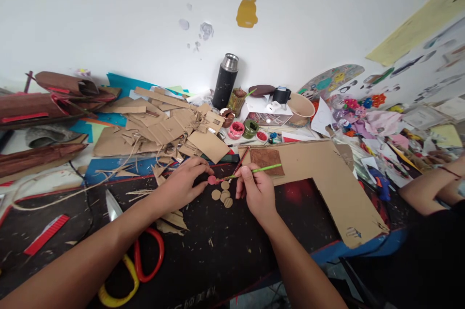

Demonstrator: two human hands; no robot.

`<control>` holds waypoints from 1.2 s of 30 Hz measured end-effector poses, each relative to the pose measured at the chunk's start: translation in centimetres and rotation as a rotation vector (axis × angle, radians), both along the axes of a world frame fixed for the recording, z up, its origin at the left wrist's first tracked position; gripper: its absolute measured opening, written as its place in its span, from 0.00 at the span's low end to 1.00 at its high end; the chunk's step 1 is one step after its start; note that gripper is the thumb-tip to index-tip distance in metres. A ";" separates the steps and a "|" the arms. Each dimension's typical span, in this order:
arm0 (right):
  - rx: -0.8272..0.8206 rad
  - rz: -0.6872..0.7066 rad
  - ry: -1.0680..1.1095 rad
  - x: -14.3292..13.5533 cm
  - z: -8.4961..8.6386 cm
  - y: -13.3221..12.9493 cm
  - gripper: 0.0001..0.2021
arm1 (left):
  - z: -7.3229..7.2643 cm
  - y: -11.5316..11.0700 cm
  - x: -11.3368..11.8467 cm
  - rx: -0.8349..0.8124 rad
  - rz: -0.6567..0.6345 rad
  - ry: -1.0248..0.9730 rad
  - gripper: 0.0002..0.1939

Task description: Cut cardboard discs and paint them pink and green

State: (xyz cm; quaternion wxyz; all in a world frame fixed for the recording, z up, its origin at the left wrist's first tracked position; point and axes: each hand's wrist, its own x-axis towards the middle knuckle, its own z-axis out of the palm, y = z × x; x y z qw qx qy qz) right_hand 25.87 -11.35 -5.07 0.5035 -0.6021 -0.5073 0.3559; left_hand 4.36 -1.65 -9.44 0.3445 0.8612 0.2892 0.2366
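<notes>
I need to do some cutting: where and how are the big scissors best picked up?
Probably by the red handle loop and yellow handle loop, coming from the near side: both lie at the near end, while the metal blade end points away. The left forearm crosses over the middle, so lifting it first may help.

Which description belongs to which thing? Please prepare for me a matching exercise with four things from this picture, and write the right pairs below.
Things
1. Green-handled paintbrush
2. Painted disc
3. Scissors
4. Flask

Descriptions
A. Mostly black, standing near the wall
B. One handle loop red, the other yellow
C. Held in the right hand
D. Pink, at the fingertips of the left hand

Right pairs: 1-C, 2-D, 3-B, 4-A.
</notes>
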 end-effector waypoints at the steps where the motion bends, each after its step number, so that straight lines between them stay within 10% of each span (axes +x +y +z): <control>1: -0.002 0.001 -0.001 0.0 0.0 0.0 0.23 | 0.0 0.0 0.0 0.000 0.001 -0.007 0.11; 36: 0.035 0.015 0.008 -0.1 -0.7 0.4 0.20 | 0.1 0.0 0.1 0.000 -0.014 0.013 0.05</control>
